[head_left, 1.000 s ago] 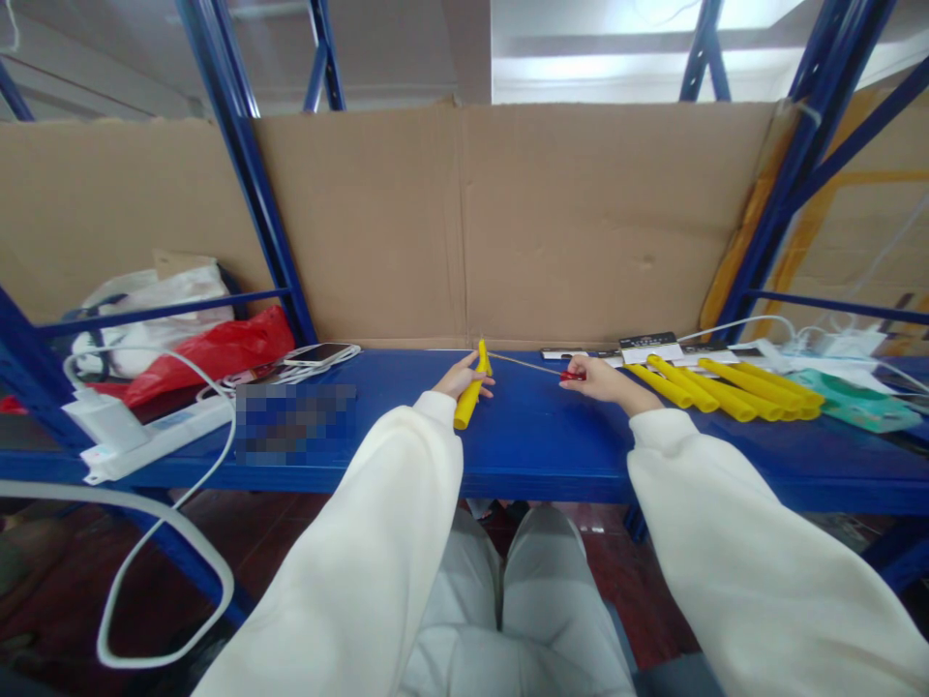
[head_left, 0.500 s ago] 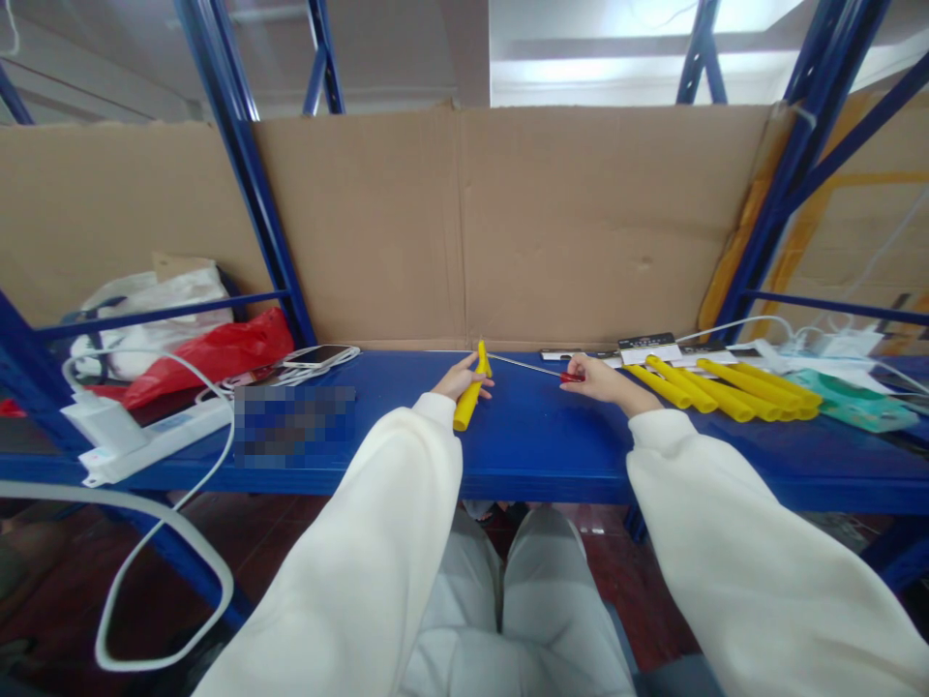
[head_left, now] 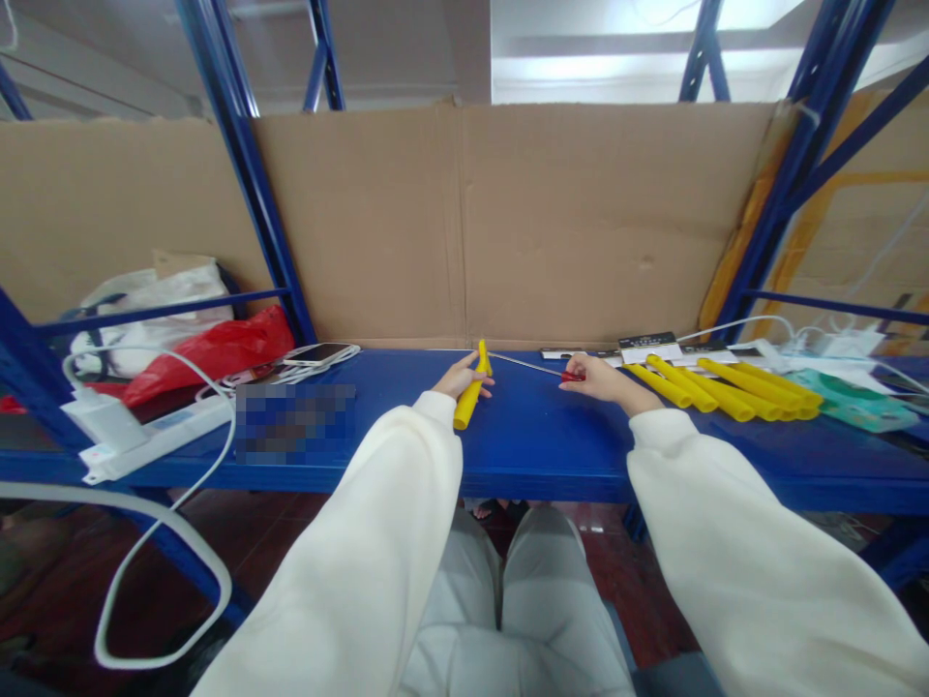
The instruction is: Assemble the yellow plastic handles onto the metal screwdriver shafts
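Note:
My left hand (head_left: 457, 376) is closed around a yellow tube (head_left: 468, 405), which tilts with its narrow end up and away from me. A small piece juts from the tube's right side near the top. My right hand (head_left: 599, 379) grips the red handle of a screwdriver (head_left: 533, 366). Its thin metal shaft points left, and the tip ends at the upper part of the yellow tube; whether it touches I cannot tell. Just right of my right hand lie several more yellow tubes (head_left: 722, 395) side by side on the blue table (head_left: 544, 445).
Black-and-white cards (head_left: 647, 347) and a green packet (head_left: 867, 399) lie to the right. On the left are a phone (head_left: 319, 354), a white power strip (head_left: 160, 440) with a looping cable, and a red bag (head_left: 218, 353). A cardboard panel (head_left: 581, 223) stands behind the table.

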`<state>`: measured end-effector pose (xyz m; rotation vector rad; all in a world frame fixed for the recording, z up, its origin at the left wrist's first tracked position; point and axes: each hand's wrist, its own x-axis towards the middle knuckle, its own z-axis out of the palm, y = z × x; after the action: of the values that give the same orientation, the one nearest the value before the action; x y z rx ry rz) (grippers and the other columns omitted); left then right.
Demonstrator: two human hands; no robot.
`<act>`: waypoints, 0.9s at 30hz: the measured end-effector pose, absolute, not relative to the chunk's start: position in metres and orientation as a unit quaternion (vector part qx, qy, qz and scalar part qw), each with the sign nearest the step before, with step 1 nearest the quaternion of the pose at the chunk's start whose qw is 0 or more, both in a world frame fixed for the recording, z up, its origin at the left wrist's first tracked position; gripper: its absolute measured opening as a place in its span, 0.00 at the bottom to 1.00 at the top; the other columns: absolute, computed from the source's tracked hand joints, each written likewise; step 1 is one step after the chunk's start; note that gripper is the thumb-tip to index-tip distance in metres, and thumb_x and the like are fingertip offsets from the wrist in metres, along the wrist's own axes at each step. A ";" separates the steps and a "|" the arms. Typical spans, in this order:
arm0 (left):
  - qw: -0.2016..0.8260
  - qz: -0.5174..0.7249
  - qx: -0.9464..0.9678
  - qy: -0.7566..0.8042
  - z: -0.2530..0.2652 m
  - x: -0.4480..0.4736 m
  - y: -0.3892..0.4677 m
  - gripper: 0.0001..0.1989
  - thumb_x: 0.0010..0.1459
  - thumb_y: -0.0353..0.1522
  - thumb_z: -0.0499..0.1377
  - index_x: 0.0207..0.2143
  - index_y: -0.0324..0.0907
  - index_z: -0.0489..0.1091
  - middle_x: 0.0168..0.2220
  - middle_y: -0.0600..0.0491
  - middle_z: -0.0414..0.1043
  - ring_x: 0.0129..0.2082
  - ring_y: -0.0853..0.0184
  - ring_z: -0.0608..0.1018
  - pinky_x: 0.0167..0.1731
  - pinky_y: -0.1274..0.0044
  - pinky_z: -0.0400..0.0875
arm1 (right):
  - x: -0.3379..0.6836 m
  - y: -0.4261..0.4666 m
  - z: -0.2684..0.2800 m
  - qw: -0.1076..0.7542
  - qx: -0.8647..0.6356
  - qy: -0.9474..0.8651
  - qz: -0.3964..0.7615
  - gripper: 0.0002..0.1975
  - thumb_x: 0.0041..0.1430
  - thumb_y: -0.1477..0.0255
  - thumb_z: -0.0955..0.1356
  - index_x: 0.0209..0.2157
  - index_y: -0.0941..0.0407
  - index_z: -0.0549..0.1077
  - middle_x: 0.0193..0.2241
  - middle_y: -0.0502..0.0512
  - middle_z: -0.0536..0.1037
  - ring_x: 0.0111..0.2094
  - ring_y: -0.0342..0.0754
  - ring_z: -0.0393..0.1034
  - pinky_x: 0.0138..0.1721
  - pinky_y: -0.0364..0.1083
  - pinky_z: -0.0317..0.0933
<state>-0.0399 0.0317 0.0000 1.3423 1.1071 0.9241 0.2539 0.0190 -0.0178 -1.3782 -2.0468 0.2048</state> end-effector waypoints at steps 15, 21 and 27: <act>0.525 0.400 0.589 0.466 -0.002 -0.040 0.032 0.39 0.58 0.18 0.57 0.71 0.41 0.55 0.30 0.51 0.78 0.19 0.71 0.76 0.23 0.81 0.73 | 0.253 0.002 -0.001 0.259 -0.566 -0.770 -0.138 0.10 0.65 0.66 0.67 0.41 0.55 0.78 0.44 0.65 0.82 0.46 0.60 0.75 0.44 0.52 0.64; 0.523 0.397 0.589 0.471 -0.002 -0.040 0.030 0.40 0.58 0.19 0.57 0.71 0.42 0.54 0.30 0.53 0.77 0.19 0.72 0.76 0.24 0.82 0.72 | 0.248 -0.002 0.000 0.199 -0.582 -0.767 -0.182 0.14 0.69 0.67 0.62 0.46 0.57 0.76 0.47 0.67 0.81 0.48 0.59 0.75 0.44 0.52 0.64; 0.521 0.394 0.590 0.475 0.000 -0.040 0.030 0.40 0.57 0.19 0.57 0.71 0.42 0.56 0.31 0.52 0.78 0.20 0.71 0.77 0.24 0.81 0.73 | 0.248 -0.002 0.000 0.208 -0.596 -0.758 -0.163 0.10 0.64 0.69 0.68 0.46 0.54 0.72 0.42 0.62 0.83 0.42 0.57 0.77 0.40 0.49 0.63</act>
<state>-0.0397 0.0300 -0.0003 1.4133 1.1370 0.9436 0.2476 -0.0015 -0.0002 -1.6586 -2.1102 -0.4528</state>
